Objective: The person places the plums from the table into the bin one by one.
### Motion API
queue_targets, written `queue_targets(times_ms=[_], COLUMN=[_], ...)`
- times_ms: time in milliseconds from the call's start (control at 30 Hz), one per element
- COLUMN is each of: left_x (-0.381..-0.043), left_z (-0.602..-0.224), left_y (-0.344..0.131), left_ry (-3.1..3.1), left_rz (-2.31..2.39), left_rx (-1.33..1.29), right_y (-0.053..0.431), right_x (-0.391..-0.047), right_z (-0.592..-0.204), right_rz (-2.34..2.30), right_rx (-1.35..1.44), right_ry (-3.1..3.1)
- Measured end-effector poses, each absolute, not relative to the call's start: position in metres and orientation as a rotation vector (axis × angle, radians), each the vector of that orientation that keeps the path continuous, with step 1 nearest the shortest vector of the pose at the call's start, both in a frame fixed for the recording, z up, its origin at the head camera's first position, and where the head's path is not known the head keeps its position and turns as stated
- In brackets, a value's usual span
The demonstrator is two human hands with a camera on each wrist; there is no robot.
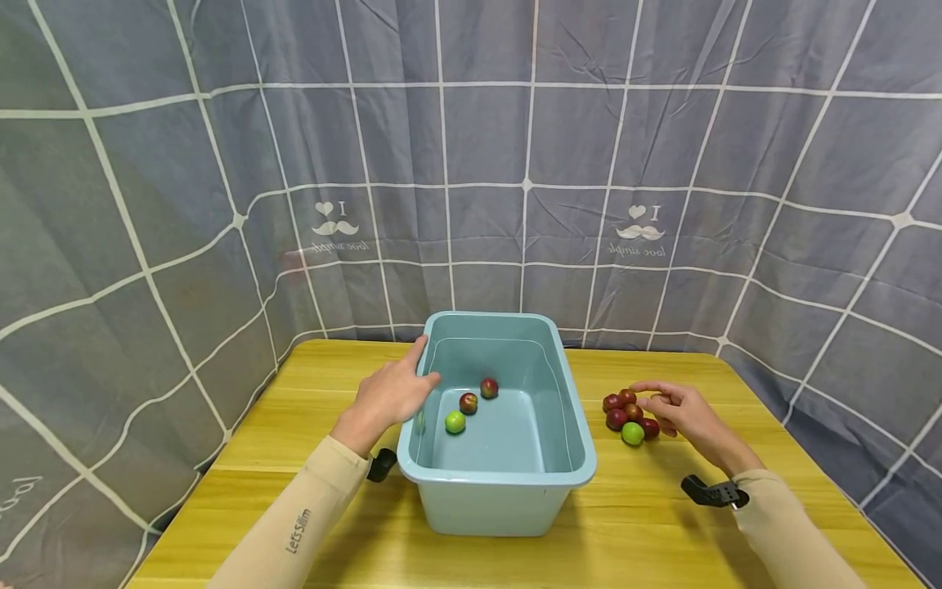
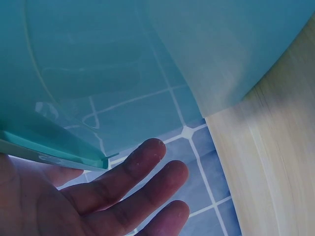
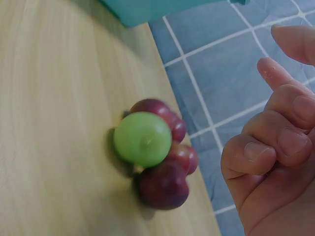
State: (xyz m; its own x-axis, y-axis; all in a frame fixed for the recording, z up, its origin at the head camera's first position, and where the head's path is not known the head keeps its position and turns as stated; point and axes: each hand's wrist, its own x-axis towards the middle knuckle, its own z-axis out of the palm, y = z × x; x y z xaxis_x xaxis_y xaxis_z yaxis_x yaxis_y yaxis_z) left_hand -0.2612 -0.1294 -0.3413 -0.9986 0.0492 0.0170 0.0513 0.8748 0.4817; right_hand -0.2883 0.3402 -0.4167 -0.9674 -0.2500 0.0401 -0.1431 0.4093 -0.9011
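A light blue plastic basin stands mid-table, holding two dark red plums and a green round fruit. My left hand rests at its left rim, thumb over the edge; in the left wrist view several fingers stretch loosely outside the wall. To the basin's right lies a cluster of dark red plums with another green round fruit in front. My right hand hovers at the cluster's right side. In the right wrist view, its thumb and index finger are apart with nothing between them; the other fingers curl inward.
The yellow wood-grain table carries the basin and the fruit. Behind and on both sides hangs a grey curtain with white grid lines. A black wrist strap sits at the right sleeve.
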Motion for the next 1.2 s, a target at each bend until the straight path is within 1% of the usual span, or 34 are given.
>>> queue_targets(times_ms=[300, 767, 1200], left_x=[-0.261, -0.261, -0.261], left_z=[-0.342, -0.343, -0.342], left_y=[-0.130, -0.130, -0.130], left_ry=[-3.036, -3.035, -3.034], left_rz=[-0.778, -0.779, -0.784], left_rx=[-0.077, -0.082, -0.084], right_y=[0.352, 0.369, 0.380], right_x=[-0.289, -0.292, -0.295], right_z=[-0.435, -0.460, -0.480], right_rz=[-1.693, -1.662, -1.773], right_rx=[-0.352, -0.250, -0.190], right_ry=[2.499, 2.531, 2.425])
